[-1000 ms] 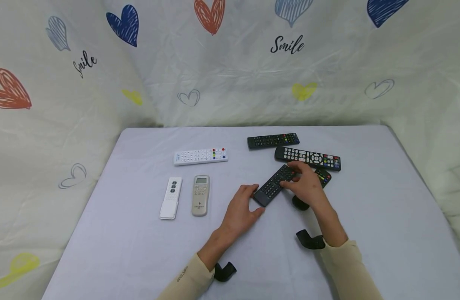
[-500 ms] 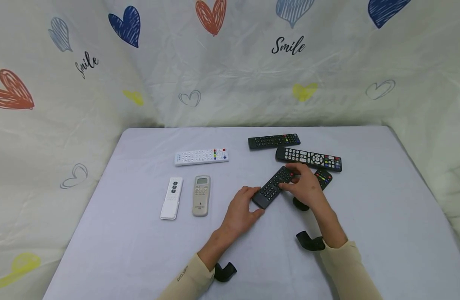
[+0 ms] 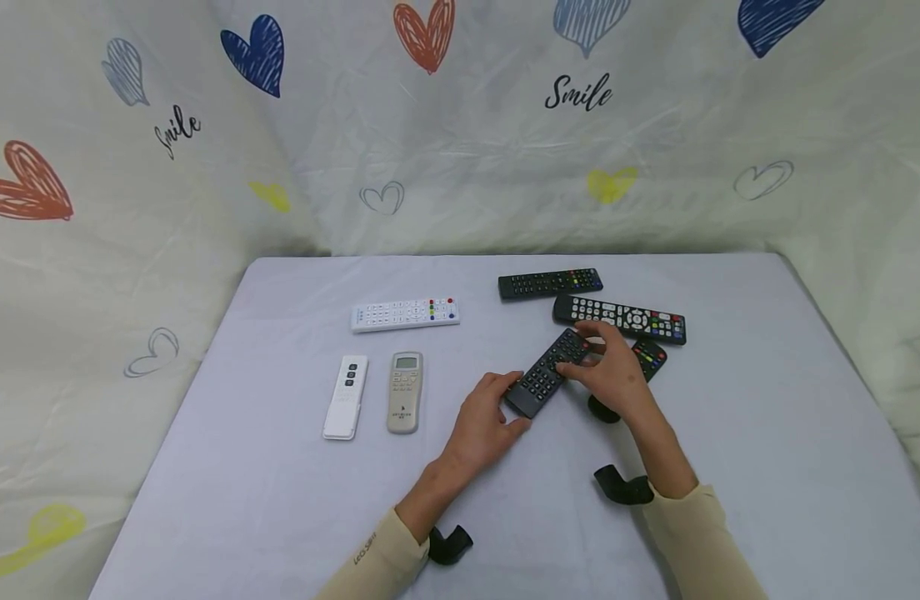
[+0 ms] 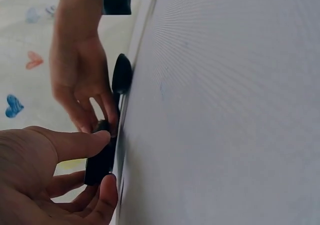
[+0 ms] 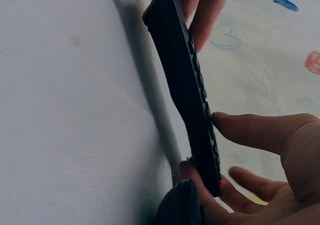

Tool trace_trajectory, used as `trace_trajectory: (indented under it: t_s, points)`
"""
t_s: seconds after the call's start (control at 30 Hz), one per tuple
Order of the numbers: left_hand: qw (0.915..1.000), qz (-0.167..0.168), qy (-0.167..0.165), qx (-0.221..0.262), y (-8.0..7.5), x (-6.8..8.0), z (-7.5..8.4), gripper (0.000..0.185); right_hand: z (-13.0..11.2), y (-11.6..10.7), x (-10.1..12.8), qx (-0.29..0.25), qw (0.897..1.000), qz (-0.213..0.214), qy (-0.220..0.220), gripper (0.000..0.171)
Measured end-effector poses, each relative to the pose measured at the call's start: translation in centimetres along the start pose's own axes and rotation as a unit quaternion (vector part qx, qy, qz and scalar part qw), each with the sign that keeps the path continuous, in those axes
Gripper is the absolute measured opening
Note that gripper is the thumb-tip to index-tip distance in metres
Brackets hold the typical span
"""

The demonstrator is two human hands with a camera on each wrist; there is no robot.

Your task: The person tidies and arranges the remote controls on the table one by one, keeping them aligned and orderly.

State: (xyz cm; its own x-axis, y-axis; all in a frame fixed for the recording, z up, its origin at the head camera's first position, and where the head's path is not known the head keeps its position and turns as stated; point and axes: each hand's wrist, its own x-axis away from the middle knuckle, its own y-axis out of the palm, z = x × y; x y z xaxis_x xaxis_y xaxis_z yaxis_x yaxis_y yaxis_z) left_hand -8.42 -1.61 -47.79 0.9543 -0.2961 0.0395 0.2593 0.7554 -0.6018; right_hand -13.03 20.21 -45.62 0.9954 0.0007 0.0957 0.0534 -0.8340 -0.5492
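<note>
A black remote control (image 3: 544, 375) is held slantwise between both hands over the middle of the table. My left hand (image 3: 481, 427) grips its lower end, thumb on one side and fingers on the other. My right hand (image 3: 612, 371) pinches the upper end; in the right wrist view its thumb presses on the button face of the remote (image 5: 182, 80), with a fingertip behind. The left wrist view shows the remote (image 4: 97, 165) edge-on, both hands around it. Under my right hand lies another black remote (image 3: 649, 357), partly hidden by the hand.
Near the back lie a black remote (image 3: 550, 284) and a larger black remote with white buttons (image 3: 619, 318). On the left are a white remote with coloured buttons (image 3: 405, 315), a slim white remote (image 3: 345, 398) and a beige remote with a display (image 3: 405, 392). A white cloth covers the table (image 3: 265, 500).
Both hands keep hold of the black remote, which stays almost in place. The head view has shifted slightly, so the whole scene sits a little lower and further right.
</note>
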Motion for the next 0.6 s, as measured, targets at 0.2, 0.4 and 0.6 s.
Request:
trace_trajectory:
  t_s: [0.2,0.4,0.6]
  points:
    - [0.9991,-0.004,0.008,0.042,-0.04,0.11,0.00,0.071,0.11,0.18,0.11,-0.030,0.999,0.024,-0.016,0.083]
    - [0.9955,-0.006,0.012,0.094,0.07,0.30,-0.13,0.071,0.12,0.29,0.07,-0.062,0.998,0.019,-0.004,0.081]
    - [0.9918,0.004,0.016,0.126,0.23,0.46,-0.19,0.072,-0.06,0.23,0.02,-0.057,0.998,0.002,0.016,0.077]
